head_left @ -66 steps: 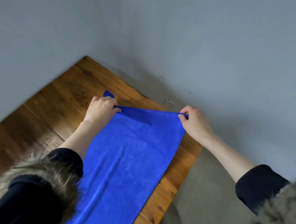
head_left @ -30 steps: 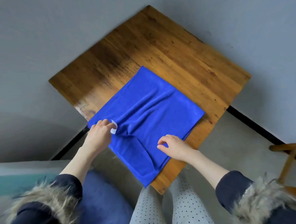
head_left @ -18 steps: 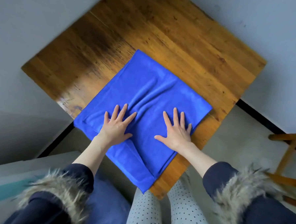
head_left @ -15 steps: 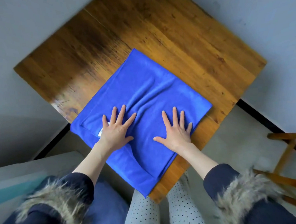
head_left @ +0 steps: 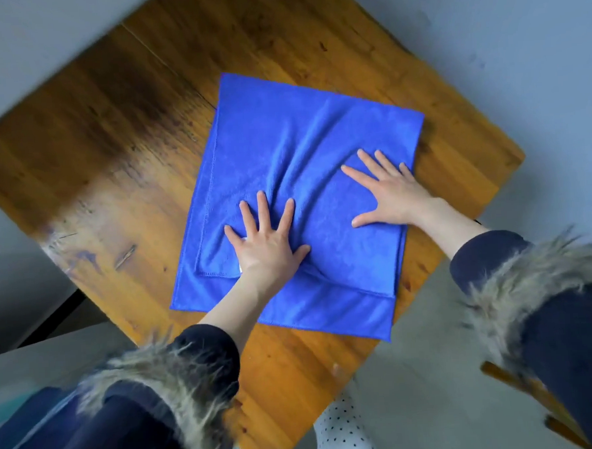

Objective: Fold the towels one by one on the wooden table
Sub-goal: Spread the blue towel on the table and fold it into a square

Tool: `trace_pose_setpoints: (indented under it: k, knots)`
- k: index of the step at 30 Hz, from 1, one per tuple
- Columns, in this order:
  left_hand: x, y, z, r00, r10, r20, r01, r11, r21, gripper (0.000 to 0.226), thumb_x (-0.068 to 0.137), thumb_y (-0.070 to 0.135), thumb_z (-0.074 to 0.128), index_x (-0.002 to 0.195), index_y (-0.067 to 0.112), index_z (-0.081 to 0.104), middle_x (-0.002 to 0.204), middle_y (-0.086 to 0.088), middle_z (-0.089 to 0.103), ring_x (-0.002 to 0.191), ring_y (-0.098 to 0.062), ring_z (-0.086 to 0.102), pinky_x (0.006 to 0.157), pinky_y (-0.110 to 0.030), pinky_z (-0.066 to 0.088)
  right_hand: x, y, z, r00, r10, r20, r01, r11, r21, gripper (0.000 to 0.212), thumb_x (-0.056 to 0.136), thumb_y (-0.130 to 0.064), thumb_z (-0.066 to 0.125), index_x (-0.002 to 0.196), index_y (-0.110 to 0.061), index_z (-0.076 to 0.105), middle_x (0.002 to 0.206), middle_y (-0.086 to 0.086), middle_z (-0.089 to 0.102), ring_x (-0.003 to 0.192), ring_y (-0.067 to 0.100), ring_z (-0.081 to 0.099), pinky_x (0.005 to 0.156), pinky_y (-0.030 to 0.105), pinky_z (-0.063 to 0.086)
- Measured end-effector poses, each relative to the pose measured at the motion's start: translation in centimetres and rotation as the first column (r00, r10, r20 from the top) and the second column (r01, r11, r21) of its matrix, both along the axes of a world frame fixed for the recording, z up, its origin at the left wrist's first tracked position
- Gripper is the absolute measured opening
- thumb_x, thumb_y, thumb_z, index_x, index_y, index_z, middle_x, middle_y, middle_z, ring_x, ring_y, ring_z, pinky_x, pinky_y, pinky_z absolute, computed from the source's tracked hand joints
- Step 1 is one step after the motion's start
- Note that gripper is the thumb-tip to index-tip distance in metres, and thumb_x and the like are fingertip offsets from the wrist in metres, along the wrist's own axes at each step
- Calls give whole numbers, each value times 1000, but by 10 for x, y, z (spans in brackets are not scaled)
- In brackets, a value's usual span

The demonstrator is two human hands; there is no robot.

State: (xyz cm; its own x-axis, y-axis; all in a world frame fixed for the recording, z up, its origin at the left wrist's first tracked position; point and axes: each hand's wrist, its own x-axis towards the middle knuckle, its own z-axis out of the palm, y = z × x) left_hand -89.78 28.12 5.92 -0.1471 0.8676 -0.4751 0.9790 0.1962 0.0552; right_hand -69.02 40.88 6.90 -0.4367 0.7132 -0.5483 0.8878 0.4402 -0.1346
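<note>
Since half a second ago: folded blue microfibre towel (head_left: 294,149) now wholly on wooden table (head_left: 111,131); right hand (head_left: 394,193) slid rightward.

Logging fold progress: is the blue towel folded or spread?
Folded: the blue towel shows an upper layer's hemmed edge short of the lower layer's.

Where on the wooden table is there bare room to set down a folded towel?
The widest bare patch of the wooden table lies left of the blue towel, out to the left corner. A narrower strip runs behind it along the far edges. The near-right side is crowded: the left hand and right hand press flat on the towel, which reaches almost to that edge.
</note>
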Motion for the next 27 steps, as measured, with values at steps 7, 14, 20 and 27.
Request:
trace_pose_setpoints:
  k: [7, 14, 20, 27]
  knots:
    - [3, 32, 7, 992, 3, 128, -11, 998, 58, 72, 88, 61, 40, 146, 39, 5, 157, -4, -5, 143, -34, -3, 105, -61, 15, 13, 5, 7, 985, -157, -73, 165, 979, 122, 91, 81, -54, 60, 149, -28, 6, 157, 5, -9, 145, 25, -5, 117, 46, 5]
    - [-52, -50, 16, 948, -136, 287, 28, 937, 349, 57, 76, 25, 75, 128, 15, 52, 136, -10, 48, 128, -33, 42, 105, -51, 28, 23, -124, 16, 944, -74, -321, 199, 905, 376, 50, 71, -32, 78, 111, -5, 63, 126, 15, 57, 110, 34, 57, 82, 46, 46]
    - [-76, -58, 16, 987, -106, 122, 50, 917, 395, 29, 76, 7, 70, 105, 9, 63, 110, -11, 59, 99, -36, 54, 80, -44, 41, 31, -144, 10, 969, -84, -232, 180, 883, 434, 32, 63, -8, 81, 91, -2, 67, 98, 15, 66, 86, 33, 64, 64, 41, 48]
    - [-82, -43, 23, 975, -224, 15, 207, 924, 323, 43, 74, 32, 75, 109, 10, 62, 105, -11, 58, 97, -34, 54, 80, -44, 40, 33, -131, 25, 928, -145, -342, 292, 853, 432, 6, 76, 7, 64, 81, 5, 66, 80, 19, 65, 78, 37, 62, 60, 44, 51]
